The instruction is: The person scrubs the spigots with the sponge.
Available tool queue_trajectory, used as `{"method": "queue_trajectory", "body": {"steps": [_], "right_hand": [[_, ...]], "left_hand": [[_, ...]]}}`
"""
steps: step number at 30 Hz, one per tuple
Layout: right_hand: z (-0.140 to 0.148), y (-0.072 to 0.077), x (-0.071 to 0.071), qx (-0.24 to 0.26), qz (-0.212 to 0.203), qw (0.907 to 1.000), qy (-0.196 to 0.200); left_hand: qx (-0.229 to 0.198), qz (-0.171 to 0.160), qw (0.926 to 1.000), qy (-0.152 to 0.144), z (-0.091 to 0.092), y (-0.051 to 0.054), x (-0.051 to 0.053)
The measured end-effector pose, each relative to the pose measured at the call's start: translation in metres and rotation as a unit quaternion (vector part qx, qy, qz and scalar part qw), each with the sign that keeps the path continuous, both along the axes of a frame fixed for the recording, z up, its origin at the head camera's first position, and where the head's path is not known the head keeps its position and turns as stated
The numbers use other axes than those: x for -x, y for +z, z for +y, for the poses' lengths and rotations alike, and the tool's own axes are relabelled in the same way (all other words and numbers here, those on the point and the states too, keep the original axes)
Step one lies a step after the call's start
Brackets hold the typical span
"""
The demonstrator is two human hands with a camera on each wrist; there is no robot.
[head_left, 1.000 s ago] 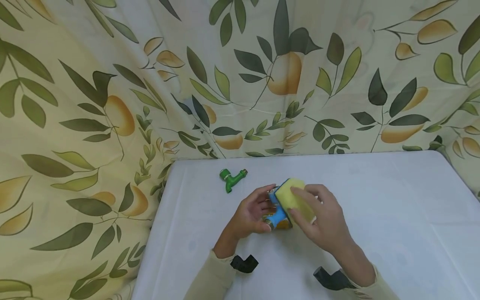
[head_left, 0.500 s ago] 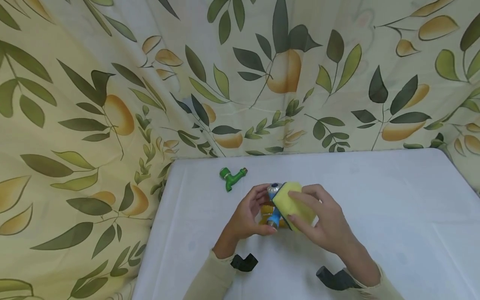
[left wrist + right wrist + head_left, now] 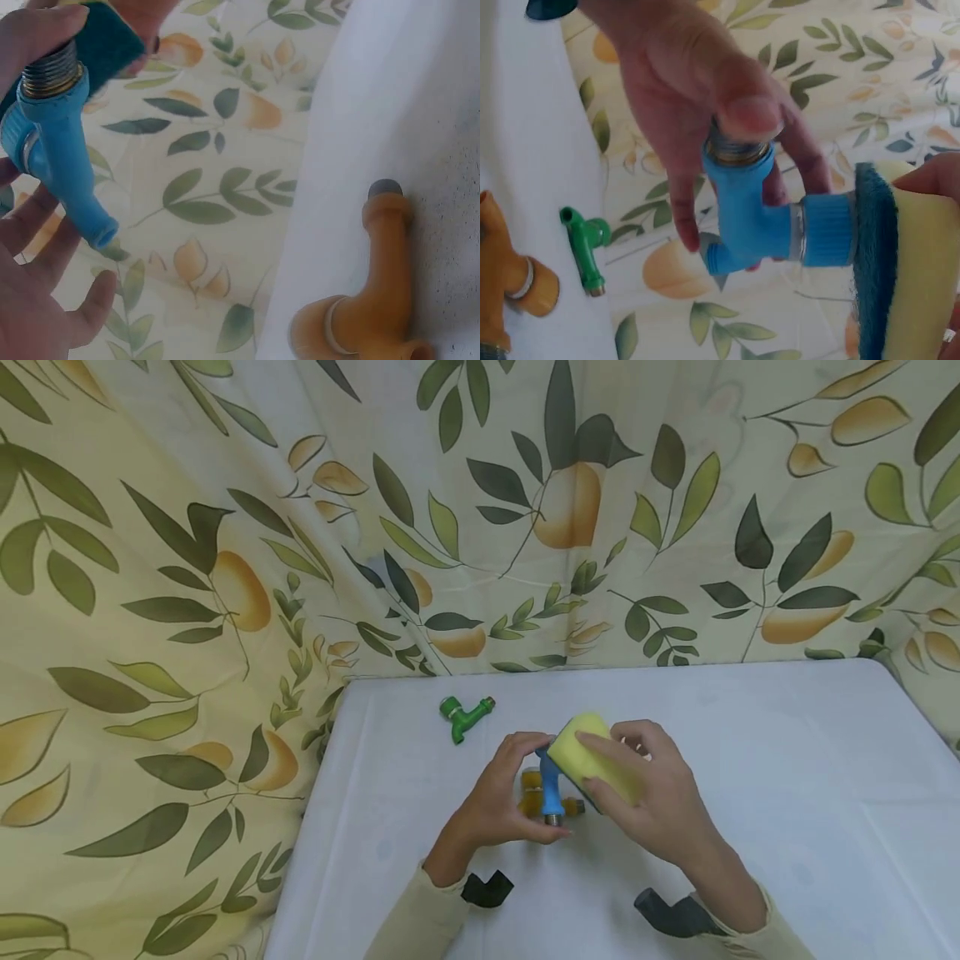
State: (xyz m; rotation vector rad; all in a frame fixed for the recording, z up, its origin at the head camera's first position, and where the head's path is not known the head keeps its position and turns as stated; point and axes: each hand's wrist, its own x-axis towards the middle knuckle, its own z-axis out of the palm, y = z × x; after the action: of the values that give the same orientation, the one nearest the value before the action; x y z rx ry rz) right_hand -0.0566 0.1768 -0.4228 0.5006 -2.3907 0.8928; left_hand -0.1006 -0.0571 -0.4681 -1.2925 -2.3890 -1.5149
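We've got the blue tap [image 3: 551,789] over the desk [image 3: 787,735], L hand [image 3: 487,802] pinching it, thumb [image 3: 754,116] on its threaded end [image 3: 50,75], prob. so its ribbed cap [image 3: 830,230] meets the scourer side [image 3: 876,262] of the sponge [image 3: 585,766] our R hand [image 3: 660,802] pinches, w/ the orange tap [image 3: 390,259] below.

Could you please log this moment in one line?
left hand: holds blue faucet; right hand: holds sponge against blue knob; table: orange faucet, green faucet

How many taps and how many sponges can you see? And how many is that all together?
Taps: 3 (blue tap, green tap, orange tap)
Sponges: 1 (yellow sponge)
Total: 4
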Motion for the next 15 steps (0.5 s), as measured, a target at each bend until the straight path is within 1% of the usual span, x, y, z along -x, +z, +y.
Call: {"method": "queue_trajectory", "body": {"steps": [2, 4, 6, 8, 9, 11, 13, 15], "right_hand": [[0.0004, 0.0018, 0.0012, -0.002, 0.000, 1.0000, 0.005], [0.0005, 0.0035, 0.0034, 0.003, -0.012, 0.9999, -0.005], [0.0003, 0.0057, 0.0048, 0.002, -0.027, 0.9995, -0.015], [0.0003, 0.0076, 0.0049, -0.001, -0.039, 0.9992, -0.004], [0.0003, 0.0084, 0.0051, -0.007, -0.038, 0.9992, 0.003], [0.0000, 0.0100, 0.0059, -0.016, -0.033, 0.9993, 0.011], [-0.0002, 0.0102, 0.0064, -0.019, -0.028, 0.9994, 0.009], [-0.0002, 0.0097, 0.0058, -0.022, -0.025, 0.9994, 0.010]], "left_hand": [[0.011, 0.018, 0.9998, 0.007, 0.0009, 0.0017, -0.0004], [0.015, 0.035, 0.9992, 0.010, 0.0015, 0.0023, 0.0002], [0.018, 0.043, 0.9989, 0.012, 0.0019, 0.0024, 0.0006], [0.023, 0.050, 0.9984, 0.016, 0.0018, 0.0021, 0.0009], [0.026, 0.053, 0.9981, 0.017, 0.0018, 0.0020, 0.0009], [0.029, 0.054, 0.9979, 0.020, 0.0023, 0.0023, 0.0008], [0.031, 0.051, 0.9979, 0.024, 0.0027, 0.0018, 0.0005], [0.027, 0.040, 0.9986, 0.022, 0.0035, 0.0015, -0.0003]]}}
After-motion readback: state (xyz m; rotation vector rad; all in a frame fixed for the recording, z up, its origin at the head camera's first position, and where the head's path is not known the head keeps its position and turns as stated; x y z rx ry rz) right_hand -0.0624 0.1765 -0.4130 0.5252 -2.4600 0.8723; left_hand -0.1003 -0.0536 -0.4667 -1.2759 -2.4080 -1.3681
